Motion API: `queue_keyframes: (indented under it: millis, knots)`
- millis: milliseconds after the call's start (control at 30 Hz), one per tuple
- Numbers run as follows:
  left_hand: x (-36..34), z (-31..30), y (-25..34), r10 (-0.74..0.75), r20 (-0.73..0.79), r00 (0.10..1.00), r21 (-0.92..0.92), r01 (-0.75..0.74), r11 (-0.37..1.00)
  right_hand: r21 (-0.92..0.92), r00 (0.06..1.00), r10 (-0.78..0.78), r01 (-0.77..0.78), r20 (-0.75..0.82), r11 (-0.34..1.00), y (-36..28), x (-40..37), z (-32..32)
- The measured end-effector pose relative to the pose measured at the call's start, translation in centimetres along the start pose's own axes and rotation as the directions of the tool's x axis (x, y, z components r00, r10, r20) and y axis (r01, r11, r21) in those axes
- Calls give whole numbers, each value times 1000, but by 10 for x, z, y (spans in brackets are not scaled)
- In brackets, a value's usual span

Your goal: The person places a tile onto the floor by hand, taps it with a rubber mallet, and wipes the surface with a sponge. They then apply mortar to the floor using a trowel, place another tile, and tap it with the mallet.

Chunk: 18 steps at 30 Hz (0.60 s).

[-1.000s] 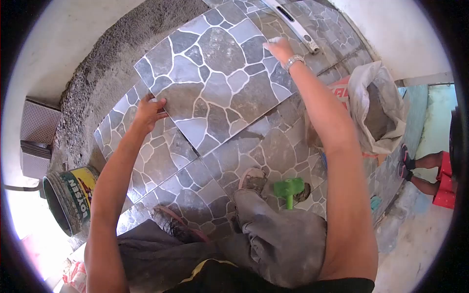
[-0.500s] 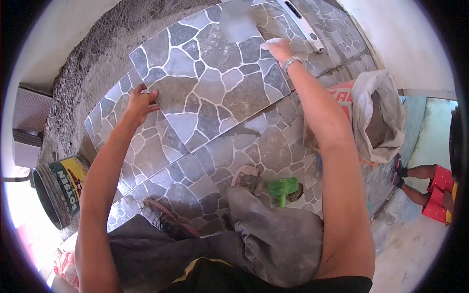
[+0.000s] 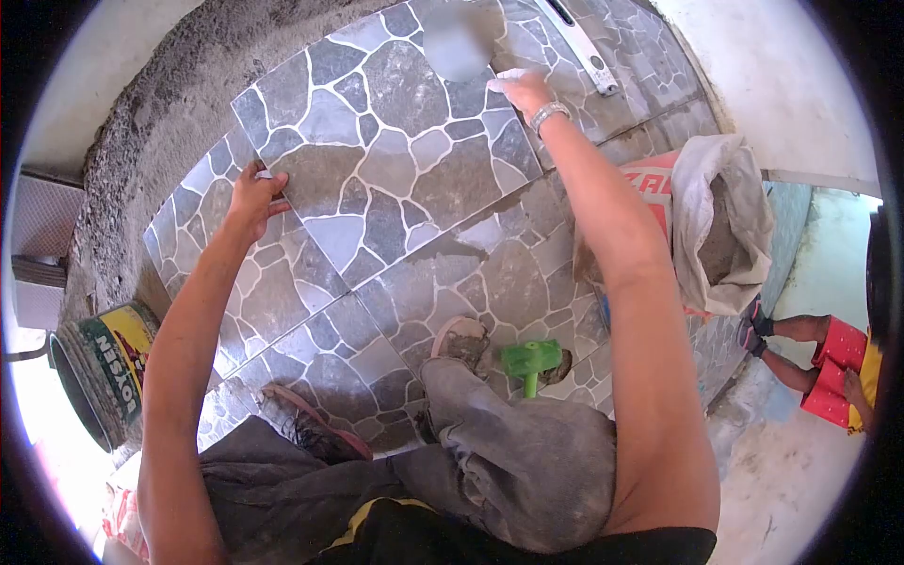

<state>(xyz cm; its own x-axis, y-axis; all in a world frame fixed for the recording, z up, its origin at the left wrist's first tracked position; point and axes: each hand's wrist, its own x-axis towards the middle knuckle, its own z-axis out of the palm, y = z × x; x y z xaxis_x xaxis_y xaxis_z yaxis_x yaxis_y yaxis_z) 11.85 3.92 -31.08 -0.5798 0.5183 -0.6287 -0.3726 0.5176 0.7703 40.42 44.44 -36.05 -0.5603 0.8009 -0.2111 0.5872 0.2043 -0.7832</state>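
Observation:
A large stone-patterned floor tile (image 3: 405, 89) with white vein lines lies between my hands, its edges standing slightly above the tiles around it. My left hand (image 3: 256, 201) grips its left edge, thumb on top and other fingers at the side. At the opposite edge, my right hand (image 3: 525, 94) is closed over the border, fingertips whitish with dust; its grip underneath is hidden. A blurred round patch covers part of the tile's far side. Near my right foot is a green-headed mallet (image 3: 531, 358), by my knee.
A spirit level (image 3: 579, 47) rests on tiles at the far right. An open sack of grey powder (image 3: 720, 226) stands by my right arm. On the left are a bucket (image 3: 104, 367) and rough mortar (image 3: 141, 122). Another person in red shorts (image 3: 836, 372) is at the right.
The view has shifted a little, so most things appear slightly further left. Both hands keep their places on the tile's edges.

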Motion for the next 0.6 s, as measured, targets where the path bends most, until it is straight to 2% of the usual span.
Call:
queue_keyframes:
  millis: [67, 167, 233, 267, 333, 400, 500, 600]
  knots:
    - [7, -3, -4, -7, 3, 1000, 28, 7, 1000, 12, 998, 61, -62, 8, 998, -6, -3, -1]
    - [9, 0, -4, -2, -35, 999, 57, 4, 998, -50, 999, 31, -32, -8, 998, -18, -15, -6]
    - [8, 0, -5, 13, -58, 998, 73, -9, 997, -47, 989, 151, -151, -6, 987, -21, -18, -9]
    - [14, -4, -10, 27, -57, 998, 80, -22, 997, -31, 988, 151, -150, 41, 988, -37, -29, -12]
    - [26, -12, -18, 66, -26, 997, 127, -62, 990, 42, 985, 169, -171, 36, 984, -15, -12, -5]
    - [27, -12, -12, 67, 0, 998, 271, -65, 960, -49, 983, 184, -183, 9, 982, -45, -31, -8]
    - [28, -16, -10, 138, 6, 990, 398, -129, 908, -3, 997, 69, -69, 30, 998, 3, 1, -1]
    - [36, -13, -16, 132, -3, 991, 452, -116, 885, 96, 998, 60, -62, 26, 993, 25, 8, 4]
